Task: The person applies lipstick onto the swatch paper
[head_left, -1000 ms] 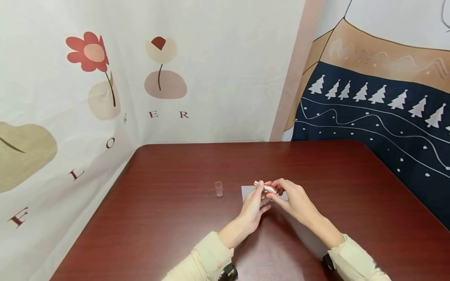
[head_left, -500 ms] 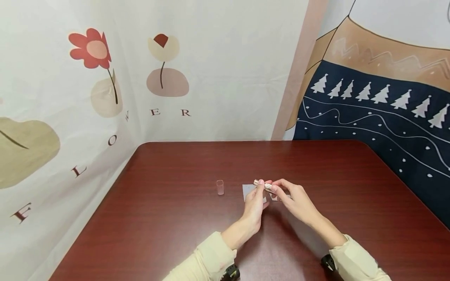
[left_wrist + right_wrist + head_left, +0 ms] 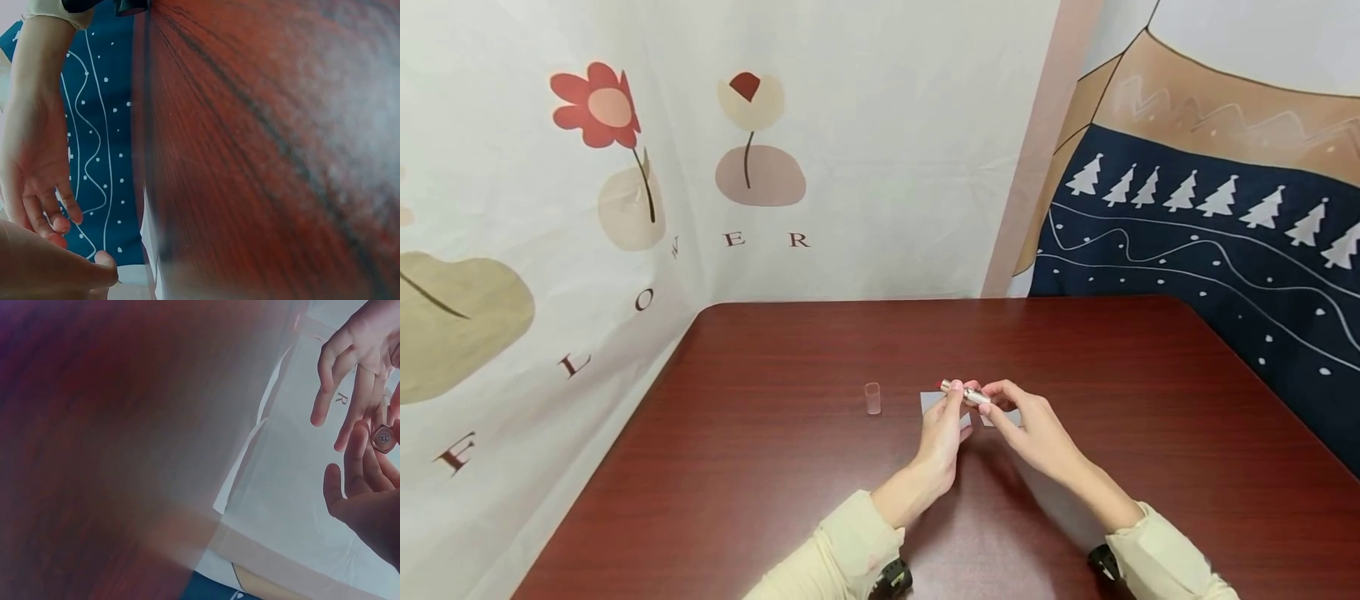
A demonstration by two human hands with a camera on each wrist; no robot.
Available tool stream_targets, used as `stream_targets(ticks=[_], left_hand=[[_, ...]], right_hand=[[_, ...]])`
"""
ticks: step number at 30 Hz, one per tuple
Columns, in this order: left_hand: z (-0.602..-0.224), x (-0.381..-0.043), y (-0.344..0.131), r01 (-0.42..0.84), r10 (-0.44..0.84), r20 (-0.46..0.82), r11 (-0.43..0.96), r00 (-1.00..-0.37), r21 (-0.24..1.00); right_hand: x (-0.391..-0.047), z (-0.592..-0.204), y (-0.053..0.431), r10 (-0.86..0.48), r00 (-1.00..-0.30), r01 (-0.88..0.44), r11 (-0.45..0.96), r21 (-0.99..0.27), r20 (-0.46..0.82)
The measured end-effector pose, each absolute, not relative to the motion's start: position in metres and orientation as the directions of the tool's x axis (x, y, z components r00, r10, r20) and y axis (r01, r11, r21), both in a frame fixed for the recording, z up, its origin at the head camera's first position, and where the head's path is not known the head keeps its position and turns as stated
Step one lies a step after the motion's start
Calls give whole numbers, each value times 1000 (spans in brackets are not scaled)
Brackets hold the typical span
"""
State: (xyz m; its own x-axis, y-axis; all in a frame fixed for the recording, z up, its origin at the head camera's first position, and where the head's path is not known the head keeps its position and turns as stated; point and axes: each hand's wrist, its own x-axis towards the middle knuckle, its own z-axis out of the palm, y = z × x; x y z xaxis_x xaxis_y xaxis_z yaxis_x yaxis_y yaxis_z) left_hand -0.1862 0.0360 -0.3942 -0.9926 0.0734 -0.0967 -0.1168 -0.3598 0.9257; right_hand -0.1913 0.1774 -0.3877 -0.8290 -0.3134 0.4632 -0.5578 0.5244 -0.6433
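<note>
A lipstick (image 3: 976, 397) with a silvery, patterned case is held between both hands in the head view, its red tip toward the left. My left hand (image 3: 942, 442) pinches the tube near the tip end with thumb and fingers. At the other end, my right hand (image 3: 1032, 425) grips the base between thumb and fingertips. The right wrist view shows the end face of the lipstick (image 3: 384, 439) among the fingers. In the left wrist view my left hand (image 3: 56, 259) hides the lipstick. A translucent pink cap (image 3: 872, 398) stands upright on the table, left of the hands.
Beneath the hands lie pale sheets of paper (image 3: 931, 402), partly covered by them. The reddish-brown table (image 3: 760, 467) reaches back to a white curtain (image 3: 880, 183) with printed flowers. A dark blue cloth with white trees (image 3: 1195, 242) hangs at the right.
The red tip now shows at the lipstick's left end, where only metal showed before. My right fingers have shifted round the base. The whole head view has shifted slightly.
</note>
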Motion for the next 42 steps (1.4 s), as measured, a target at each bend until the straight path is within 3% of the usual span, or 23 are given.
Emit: stream_targets(ticks=[5,11,15,26,30,33,37,42], left_hand=[[-394,-187,33,-139,79,-117,-371,-990,918],[-391,-187,31,-169,102,-139,-420,-985,891],[-389,-187,31,-173,105,-141,-430,-984,886],[-386,-189,27,-158,52,-149,-303,-987,940],[-387,-189,11,-48,40,-44,-93,-998,994],[-388,-195,-10,119,91,99,253,-991,960],[-393,-211,-33,325,254,207,644,-945,693],[-404,-221,-43,464,460,94,826,-883,321]], right_hand=[[-194,-386,175,-351,-826,-563,520,-642,440],[-198,-386,172,-433,-665,-722,580,-376,609],[-201,-385,171,-434,-600,-754,587,-295,672],[-201,-383,168,-400,-612,-747,575,-333,682],[-205,-375,171,-381,-619,-738,581,-342,687],[-209,-370,178,-355,-638,-712,611,-347,683],[-215,-373,189,-373,-679,-678,648,-347,632],[-226,-389,193,-442,-700,-675,665,-319,561]])
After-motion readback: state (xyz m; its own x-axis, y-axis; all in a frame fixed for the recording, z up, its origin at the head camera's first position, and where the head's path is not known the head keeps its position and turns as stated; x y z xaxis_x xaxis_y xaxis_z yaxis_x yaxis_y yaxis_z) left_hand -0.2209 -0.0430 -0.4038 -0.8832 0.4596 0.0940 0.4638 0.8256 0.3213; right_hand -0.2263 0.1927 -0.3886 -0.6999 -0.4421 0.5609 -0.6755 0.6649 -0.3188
